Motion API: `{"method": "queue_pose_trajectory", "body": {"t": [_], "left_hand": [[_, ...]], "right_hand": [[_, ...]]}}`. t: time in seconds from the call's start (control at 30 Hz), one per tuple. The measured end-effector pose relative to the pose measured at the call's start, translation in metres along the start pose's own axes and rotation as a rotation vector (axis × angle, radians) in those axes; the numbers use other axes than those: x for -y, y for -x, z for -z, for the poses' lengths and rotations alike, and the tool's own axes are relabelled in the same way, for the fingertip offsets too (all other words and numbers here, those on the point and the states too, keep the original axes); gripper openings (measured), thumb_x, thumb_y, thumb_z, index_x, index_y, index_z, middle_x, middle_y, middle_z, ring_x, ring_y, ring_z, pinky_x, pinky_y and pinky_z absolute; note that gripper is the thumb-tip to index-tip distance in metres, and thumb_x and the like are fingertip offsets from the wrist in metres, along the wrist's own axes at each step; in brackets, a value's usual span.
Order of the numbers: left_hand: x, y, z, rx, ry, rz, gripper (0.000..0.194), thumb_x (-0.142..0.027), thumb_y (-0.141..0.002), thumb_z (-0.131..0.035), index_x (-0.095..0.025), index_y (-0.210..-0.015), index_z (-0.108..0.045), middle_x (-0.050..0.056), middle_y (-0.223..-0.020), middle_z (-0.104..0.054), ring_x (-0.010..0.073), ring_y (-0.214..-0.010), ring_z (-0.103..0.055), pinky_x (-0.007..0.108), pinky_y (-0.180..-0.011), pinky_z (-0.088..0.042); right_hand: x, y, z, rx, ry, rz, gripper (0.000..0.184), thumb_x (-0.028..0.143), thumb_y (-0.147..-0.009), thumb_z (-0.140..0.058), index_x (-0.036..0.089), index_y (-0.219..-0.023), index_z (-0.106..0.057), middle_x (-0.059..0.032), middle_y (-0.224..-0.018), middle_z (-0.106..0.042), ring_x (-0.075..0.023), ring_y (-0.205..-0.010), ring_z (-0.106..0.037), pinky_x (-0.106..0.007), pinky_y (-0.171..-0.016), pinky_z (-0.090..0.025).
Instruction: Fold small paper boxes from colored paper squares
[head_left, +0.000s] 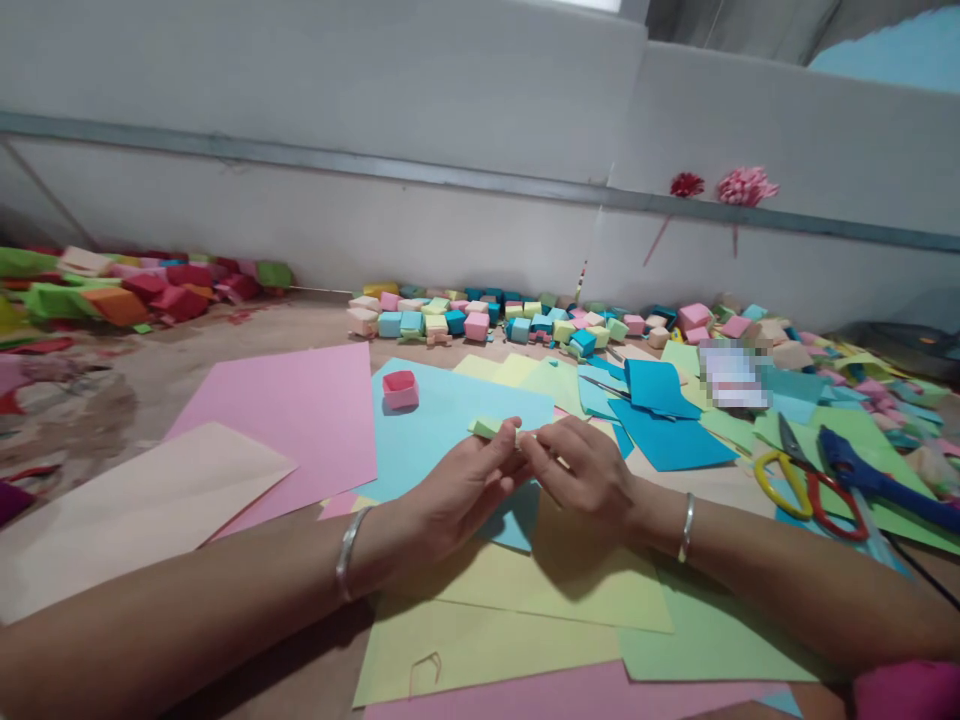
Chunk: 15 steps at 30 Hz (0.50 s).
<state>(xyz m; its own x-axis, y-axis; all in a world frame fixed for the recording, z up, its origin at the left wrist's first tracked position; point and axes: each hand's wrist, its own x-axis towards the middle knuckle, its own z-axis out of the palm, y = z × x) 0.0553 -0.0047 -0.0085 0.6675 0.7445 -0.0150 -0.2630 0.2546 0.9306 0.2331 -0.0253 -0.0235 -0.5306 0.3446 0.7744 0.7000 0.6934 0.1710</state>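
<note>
Between thumb and fingers, my left hand [469, 495] grips a small folded piece of pale green paper [485, 428]. My right hand [581, 465] is closed against it, its fingertips meeting the left fingers; most of the paper is hidden behind them. Both hands hover over a light blue sheet [442, 430] and yellow sheets [510, 620]. A small open pink paper box [400, 390] stands on the blue sheet, beyond my left hand.
Pink [300, 430] and cream sheets [142, 515] lie left. Scissors [810, 490], a dark blue glue gun [885, 480] and blue paper pieces [667, 430] are on the right. Many small paper cubes [476, 325] line the wall, with a red and green heap [165, 290] at far left.
</note>
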Motion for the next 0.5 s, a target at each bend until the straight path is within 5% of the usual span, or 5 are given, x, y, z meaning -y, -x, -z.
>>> {"method": "queue_pose_trajectory", "body": {"t": [0.13,0.23,0.5], "left_hand": [[0.005,0.006,-0.001,-0.014,0.094,-0.010,0.030,-0.036,-0.088,-0.062,-0.021,-0.113,-0.055,0.008,-0.110,-0.065,0.0197,-0.105,-0.061,0.035,-0.095,-0.049],[0.006,0.005,0.006,-0.069,0.014,-0.016,0.036,-0.041,-0.093,-0.051,-0.024,-0.125,-0.046,0.010,-0.118,-0.062,0.0211,-0.105,-0.062,0.040,-0.093,-0.050],[0.002,-0.005,0.025,-0.158,-0.913,-0.502,0.011,-0.025,-0.096,-0.036,-0.024,-0.102,-0.046,0.005,-0.101,-0.056,0.0161,-0.091,-0.054,0.032,-0.084,-0.047]], "right_hand": [[0.007,0.001,0.001,0.066,0.045,0.186,0.030,0.007,-0.089,-0.049,0.013,-0.116,-0.059,-0.0094,-0.078,-0.063,-0.0226,-0.076,-0.056,-0.039,-0.063,-0.052],[0.009,0.000,0.000,0.094,-0.017,0.214,0.032,0.011,-0.090,-0.051,0.007,-0.121,-0.055,-0.0156,-0.095,-0.066,-0.0248,-0.091,-0.060,-0.041,-0.071,-0.055],[0.000,-0.007,0.011,-0.135,-0.102,-0.057,0.041,0.010,-0.088,-0.054,0.020,-0.128,-0.051,-0.0103,-0.099,-0.062,-0.0208,-0.089,-0.058,-0.036,-0.072,-0.053]]}}
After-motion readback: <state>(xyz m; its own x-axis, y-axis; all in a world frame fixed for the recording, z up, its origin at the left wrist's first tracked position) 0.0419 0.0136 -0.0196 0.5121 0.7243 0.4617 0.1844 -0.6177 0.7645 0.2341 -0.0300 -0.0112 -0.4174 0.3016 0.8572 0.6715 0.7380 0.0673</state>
